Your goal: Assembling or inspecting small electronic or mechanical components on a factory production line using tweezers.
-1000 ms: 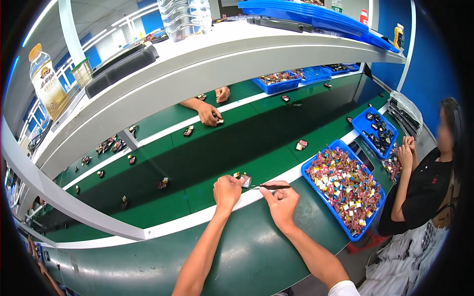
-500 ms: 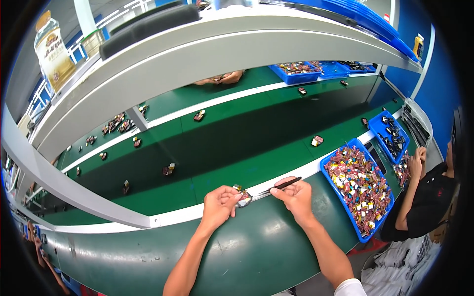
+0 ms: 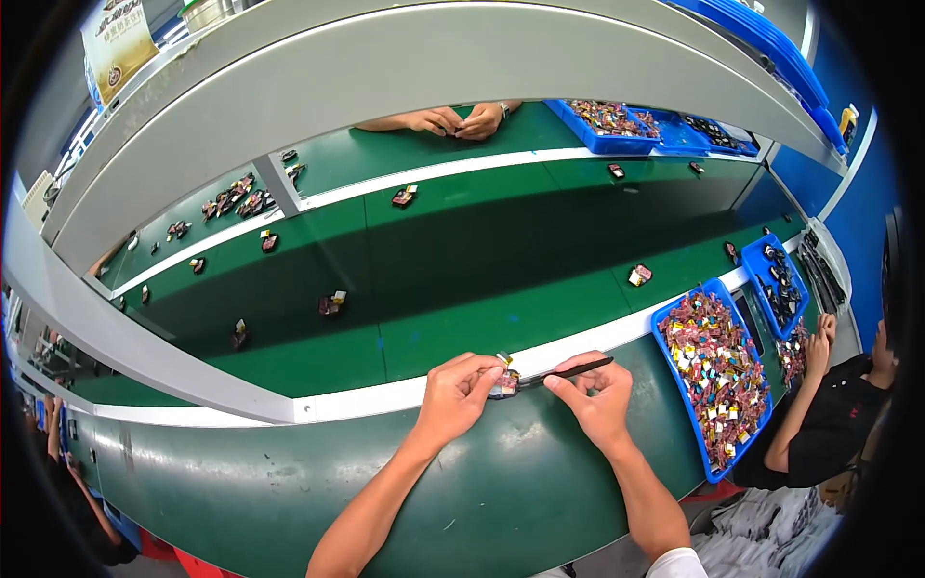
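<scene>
Over the near white edge of the belt, my left hand pinches a small electronic part between thumb and fingers. The part has a dark casing with reddish, white and yellow bits, and its fine detail is too small to make out. To its right, my right hand is closed around slim black tweezers. Their tips point left and meet the right side of the part, or lie very close to it. Both forearms reach over the green worktop.
A blue tray heaped with small parts stands at my right, with a smaller blue tray of black pieces beyond. Similar parts lie scattered along the green belt. Co-workers' hands show across the belt; another person sits at right.
The view has shifted slightly. My left hand has moved right with the part, and the tweezers' tips now sit at the part's right side. Across the belt, a co-worker's hands show more fully.
</scene>
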Demonstrator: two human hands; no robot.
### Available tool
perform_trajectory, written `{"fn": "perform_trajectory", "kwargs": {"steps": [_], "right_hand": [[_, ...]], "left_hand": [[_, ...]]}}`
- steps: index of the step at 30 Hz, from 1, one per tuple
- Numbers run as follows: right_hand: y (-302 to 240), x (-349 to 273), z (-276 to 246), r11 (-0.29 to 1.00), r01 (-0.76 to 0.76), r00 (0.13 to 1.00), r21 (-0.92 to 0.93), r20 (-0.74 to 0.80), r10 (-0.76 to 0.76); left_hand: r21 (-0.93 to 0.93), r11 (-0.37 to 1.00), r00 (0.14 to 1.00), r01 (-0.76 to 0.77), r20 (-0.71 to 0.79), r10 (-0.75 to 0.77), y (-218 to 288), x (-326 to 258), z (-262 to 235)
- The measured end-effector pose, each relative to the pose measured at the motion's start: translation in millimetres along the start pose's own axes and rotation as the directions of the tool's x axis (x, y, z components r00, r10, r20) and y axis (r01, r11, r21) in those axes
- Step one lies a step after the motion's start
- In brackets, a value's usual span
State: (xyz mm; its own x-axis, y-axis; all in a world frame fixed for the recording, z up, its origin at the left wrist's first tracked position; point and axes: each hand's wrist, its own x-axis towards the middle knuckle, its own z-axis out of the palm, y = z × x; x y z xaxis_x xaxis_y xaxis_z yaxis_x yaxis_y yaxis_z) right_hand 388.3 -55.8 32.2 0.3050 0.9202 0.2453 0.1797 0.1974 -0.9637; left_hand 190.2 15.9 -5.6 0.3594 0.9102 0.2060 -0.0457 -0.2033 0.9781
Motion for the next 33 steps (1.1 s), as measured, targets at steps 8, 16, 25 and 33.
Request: {"fn": "perform_trajectory", "kwargs": {"steps": [8, 16, 25, 33], "right_hand": [[1.7, -1.5, 1.9, 0.997, 0.014, 1.0, -0.078, -0.004, -0.014], [2.3, -1.0, 1.4, 0.998, -0.004, 1.0, -0.061, -0.014, 0.003], [3.5, -2.2, 3.2, 0.986, 0.059, 0.998, -0.156, 0.004, -0.059], [9.5, -1.6, 2.6, 0.983, 0.084, 0.996, -0.165, -0.017, -0.088]], "left_hand": [[0.185, 0.98, 0.997, -0.073, -0.01, 0.076, 15.7, 0.7, 1.2], [0.181, 0.982, 0.998, -0.057, -0.005, 0.059, 6.9, 0.4, 3.0], [0.17, 0.985, 0.999, -0.029, -0.014, 0.032, 7.4, -0.4, 3.2], [0.169, 0.986, 1.0, -0.012, -0.006, 0.014, 5.3, -1.1, 2.2]]}}
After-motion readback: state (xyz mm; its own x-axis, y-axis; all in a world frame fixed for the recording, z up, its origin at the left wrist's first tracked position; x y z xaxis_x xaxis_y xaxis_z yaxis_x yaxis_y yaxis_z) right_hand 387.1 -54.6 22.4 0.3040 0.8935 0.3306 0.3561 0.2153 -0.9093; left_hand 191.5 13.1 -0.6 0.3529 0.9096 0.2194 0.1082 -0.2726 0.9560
